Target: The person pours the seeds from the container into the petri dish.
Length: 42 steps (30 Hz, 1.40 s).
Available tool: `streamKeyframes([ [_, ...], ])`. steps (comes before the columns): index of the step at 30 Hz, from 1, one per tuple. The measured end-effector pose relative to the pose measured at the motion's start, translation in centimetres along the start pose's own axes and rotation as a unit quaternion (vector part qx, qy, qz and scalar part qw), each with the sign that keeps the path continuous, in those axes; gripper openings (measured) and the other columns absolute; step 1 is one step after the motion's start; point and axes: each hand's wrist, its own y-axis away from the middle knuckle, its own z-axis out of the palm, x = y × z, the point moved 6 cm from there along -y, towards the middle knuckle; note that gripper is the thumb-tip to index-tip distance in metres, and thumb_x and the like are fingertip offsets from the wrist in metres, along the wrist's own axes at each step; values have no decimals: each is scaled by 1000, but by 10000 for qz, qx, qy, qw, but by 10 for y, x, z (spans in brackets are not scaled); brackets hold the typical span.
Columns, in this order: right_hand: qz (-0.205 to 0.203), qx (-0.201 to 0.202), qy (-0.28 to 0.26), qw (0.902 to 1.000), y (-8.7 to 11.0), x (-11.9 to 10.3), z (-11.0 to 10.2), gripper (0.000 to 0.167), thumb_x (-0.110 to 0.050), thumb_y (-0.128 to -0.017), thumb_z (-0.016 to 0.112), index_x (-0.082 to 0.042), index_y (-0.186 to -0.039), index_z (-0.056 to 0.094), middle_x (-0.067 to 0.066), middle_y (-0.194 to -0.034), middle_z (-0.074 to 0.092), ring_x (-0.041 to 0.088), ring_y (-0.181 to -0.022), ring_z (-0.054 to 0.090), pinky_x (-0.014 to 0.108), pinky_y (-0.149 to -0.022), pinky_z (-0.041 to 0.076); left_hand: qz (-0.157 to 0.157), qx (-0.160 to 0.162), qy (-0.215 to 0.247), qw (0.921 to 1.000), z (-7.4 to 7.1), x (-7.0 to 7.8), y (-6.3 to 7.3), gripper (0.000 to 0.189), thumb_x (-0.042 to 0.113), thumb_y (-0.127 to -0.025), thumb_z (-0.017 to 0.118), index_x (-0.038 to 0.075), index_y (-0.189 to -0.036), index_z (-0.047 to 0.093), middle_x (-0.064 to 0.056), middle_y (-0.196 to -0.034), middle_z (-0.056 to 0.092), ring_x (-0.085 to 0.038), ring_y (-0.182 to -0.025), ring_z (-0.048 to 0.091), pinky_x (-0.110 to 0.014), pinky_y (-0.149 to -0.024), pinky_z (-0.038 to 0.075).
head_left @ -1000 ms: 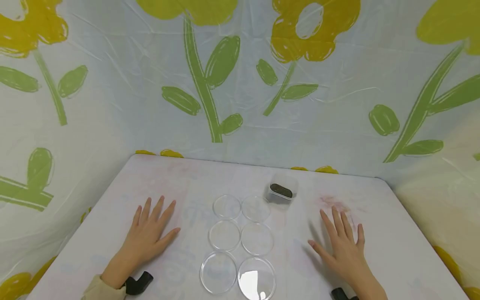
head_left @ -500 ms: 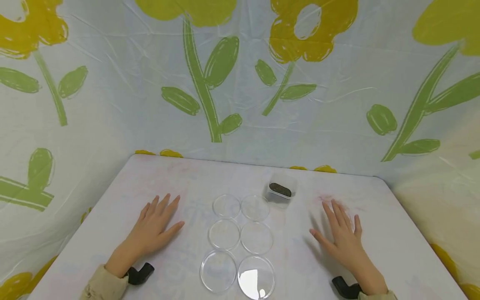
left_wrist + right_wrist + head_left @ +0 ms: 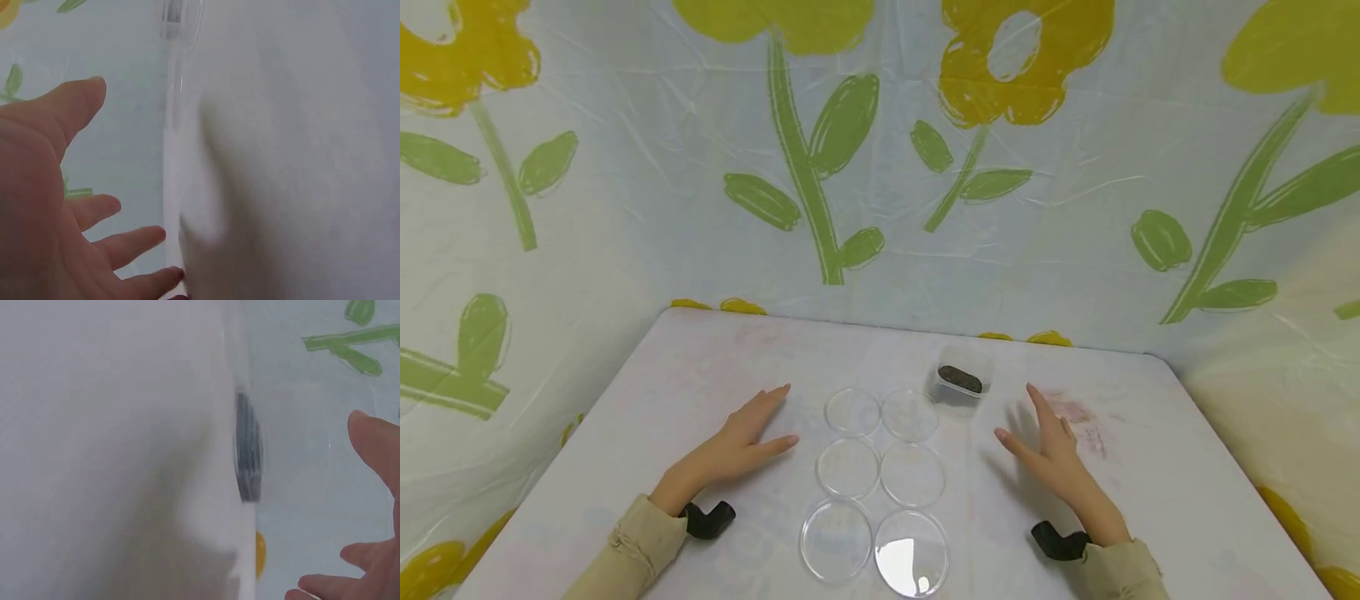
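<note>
In the head view my left hand (image 3: 737, 442) is over the table left of the dishes, fingers straight and thumb spread, holding nothing. My right hand (image 3: 1054, 457) hovers on the other side with its shadow beneath it, thumb and index finger apart. Between the hands lie several clear round dishes in two columns, among them a far-left dish (image 3: 852, 412), a middle-right dish (image 3: 913, 475) and a near-left dish (image 3: 837, 542). Behind them, nearest my right hand, stands a small clear plastic tub (image 3: 961, 398) with dark contents (image 3: 960, 379). The right wrist view also shows this dark layer (image 3: 249, 447).
A pale cloth with faint pink stains (image 3: 1075, 410) covers the table (image 3: 715, 350). Flower-printed sheeting (image 3: 662, 208) rises along the back and both sides. Black curved pieces sit at the left wrist (image 3: 709, 521) and right wrist (image 3: 1060, 542).
Both hands have moved inward toward the dishes and turned from palm-down toward edge-on. The dishes and the tub stay where they were.
</note>
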Motion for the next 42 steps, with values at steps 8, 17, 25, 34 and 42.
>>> streamKeyframes([
  [8,1119,-551,-2113,9694,-29,6,26,103,-36,-94,68,-11,-158,-9,23,-163,5,39,-150,7,59,-116,13,90,-354,723,9967,14,2,-31,88,51,-90,68,17,-159,24,-7,-163,23,-33,-150,13,-57,-117,15],
  [17,1549,-132,-3844,9100,-60,10,46,112,-7,-88,74,-15,-158,-13,11,-166,-4,24,-152,-1,42,-121,9,417,-318,1399,9888,26,-4,-67,78,31,-91,72,15,-156,31,0,-158,35,-22,-148,23,-48,-118,19],
  [25,1185,376,-4486,8850,-79,14,54,116,20,-73,69,-7,-158,-5,13,-165,0,21,-152,-1,34,-121,6,765,-192,2402,9675,30,-5,-86,72,17,-90,74,9,-152,38,-5,-151,46,-23,-146,29,-51,-118,17],
  [34,771,639,-3874,9165,-76,7,61,106,18,-71,73,-1,-155,12,17,-160,23,24,-149,16,37,-120,11,968,-373,2170,9706,35,1,-80,70,16,-89,75,12,-150,42,-1,-152,45,-21,-145,30,-50,-117,20],
  [42,622,862,-3362,9358,-75,8,65,96,13,-73,77,2,-152,23,22,-152,37,30,-143,29,37,-119,18,1077,-356,1874,9757,36,4,-79,70,16,-88,75,9,-149,42,-3,-152,44,-23,-145,32,-50,-117,22],
])
